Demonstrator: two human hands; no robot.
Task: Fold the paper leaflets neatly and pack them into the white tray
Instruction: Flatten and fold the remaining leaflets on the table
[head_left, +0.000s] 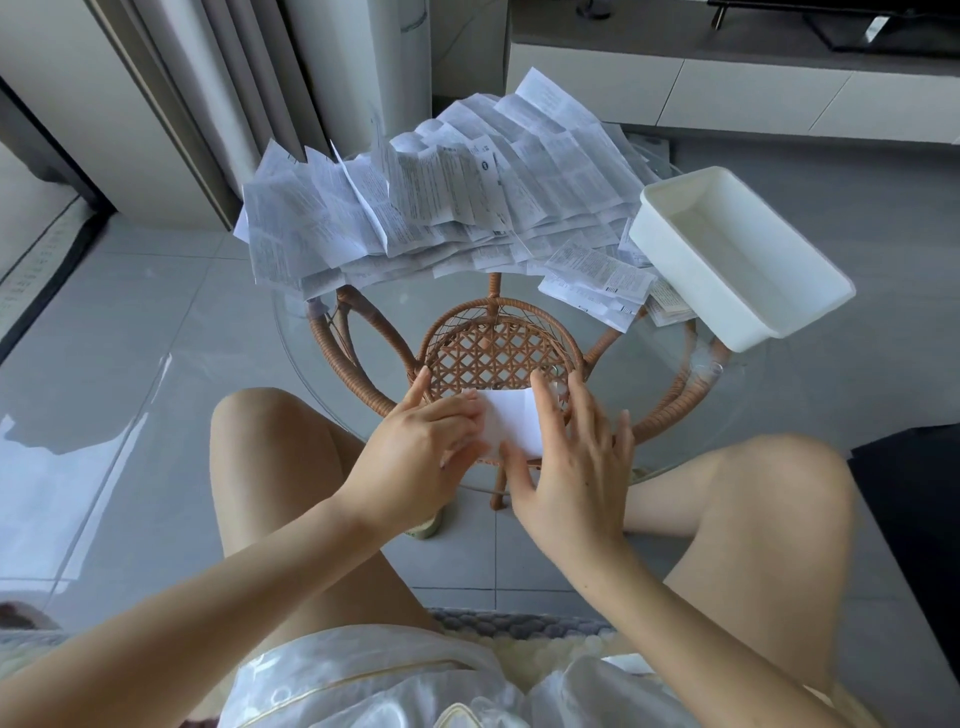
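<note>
White leaflet (511, 422) lies between left hand (415, 457) and right hand (571, 467) — both touching it.

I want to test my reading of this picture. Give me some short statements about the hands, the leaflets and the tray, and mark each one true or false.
1. The white tray holds no leaflets. True.
2. The left hand and the right hand both touch one folded leaflet. True.
3. The pile of unfolded leaflets lies on the floor. False: it lies on the far side of the glass table.
4. The tray stands on the person's left. False: it stands on the right side of the table.
5. A rattan base shows through the glass top. True.
</note>
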